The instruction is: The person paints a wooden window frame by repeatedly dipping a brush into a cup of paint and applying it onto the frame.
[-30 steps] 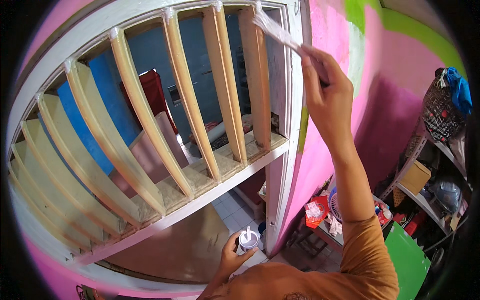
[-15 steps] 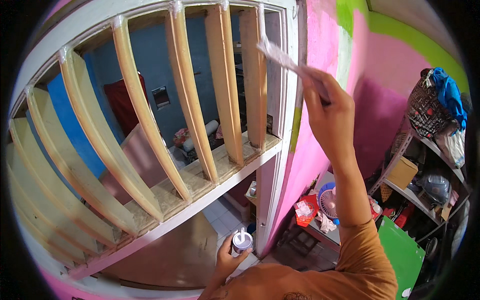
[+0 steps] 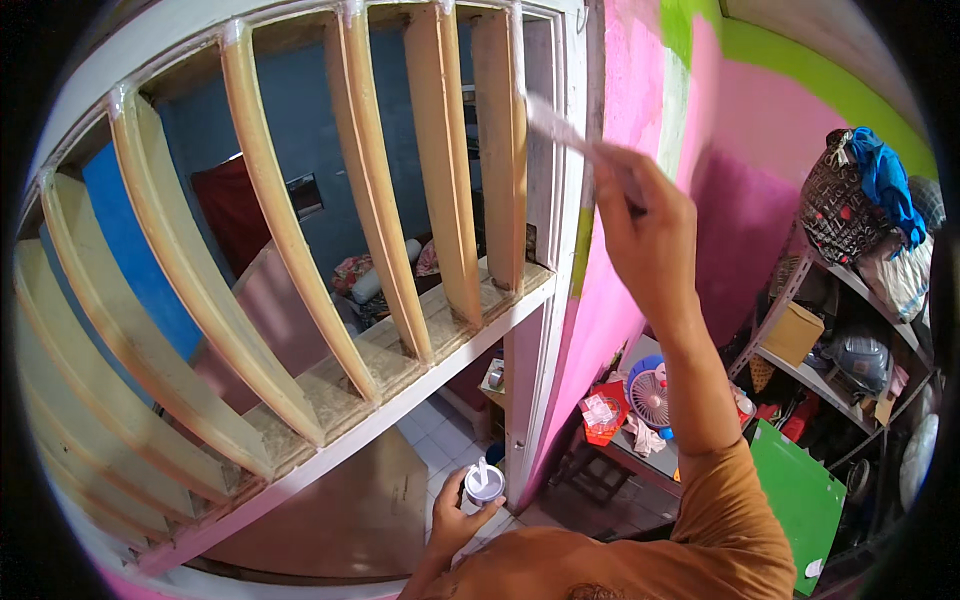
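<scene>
My right hand (image 3: 650, 215) is raised and closed around a paintbrush (image 3: 556, 124) smeared with white paint. Its bristle end touches the front edge of the rightmost wooden slat (image 3: 500, 170), where white paint covers the upper part and bare yellowish wood shows below. Low in the middle, my left hand (image 3: 455, 520) grips a small cup (image 3: 486, 492) of white paint. A white stick-like piece (image 3: 482, 468) stands in the cup. The other slats have white only at their top ends.
A white frame (image 3: 450, 345) with a dusty ledge surrounds the slats. Right of it rises a pink wall (image 3: 625, 120). A table with a fan (image 3: 650, 392), a green board (image 3: 795, 495) and a loaded metal shelf (image 3: 800, 375) stand at the right.
The brush has slid slightly down the rightmost slat's edge, my right hand moving with it. The whole view has shifted a little. My left hand still holds the cup low down.
</scene>
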The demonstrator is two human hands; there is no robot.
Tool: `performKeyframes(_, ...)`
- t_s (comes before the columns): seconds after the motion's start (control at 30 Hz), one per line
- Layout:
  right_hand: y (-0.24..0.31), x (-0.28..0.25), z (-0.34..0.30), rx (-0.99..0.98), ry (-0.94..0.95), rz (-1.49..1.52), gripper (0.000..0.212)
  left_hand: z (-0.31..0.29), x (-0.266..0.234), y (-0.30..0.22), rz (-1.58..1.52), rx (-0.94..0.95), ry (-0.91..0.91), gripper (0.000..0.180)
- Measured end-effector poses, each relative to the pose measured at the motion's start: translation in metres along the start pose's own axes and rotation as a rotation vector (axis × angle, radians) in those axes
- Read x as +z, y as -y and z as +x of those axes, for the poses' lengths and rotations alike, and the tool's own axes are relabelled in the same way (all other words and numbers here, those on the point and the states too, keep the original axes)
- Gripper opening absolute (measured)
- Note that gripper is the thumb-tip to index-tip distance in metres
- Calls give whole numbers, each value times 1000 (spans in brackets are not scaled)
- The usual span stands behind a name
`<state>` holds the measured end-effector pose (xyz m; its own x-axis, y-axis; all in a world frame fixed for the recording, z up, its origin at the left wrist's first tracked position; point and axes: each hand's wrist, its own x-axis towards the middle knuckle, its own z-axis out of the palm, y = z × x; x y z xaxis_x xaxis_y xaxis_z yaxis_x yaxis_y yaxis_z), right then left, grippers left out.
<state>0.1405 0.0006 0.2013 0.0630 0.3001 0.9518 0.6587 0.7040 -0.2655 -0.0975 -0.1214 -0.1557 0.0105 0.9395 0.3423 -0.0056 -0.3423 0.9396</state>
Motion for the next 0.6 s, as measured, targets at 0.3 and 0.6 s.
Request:
performKeyframes(0.3,24,-2,27,-367,-286,-150,23,-1,-13,-5,84,-8,72,66)
performKeyframes(0.6,22,13,51,-468,-240,-221,17,-1,-6,-18,67,-57,97,62)
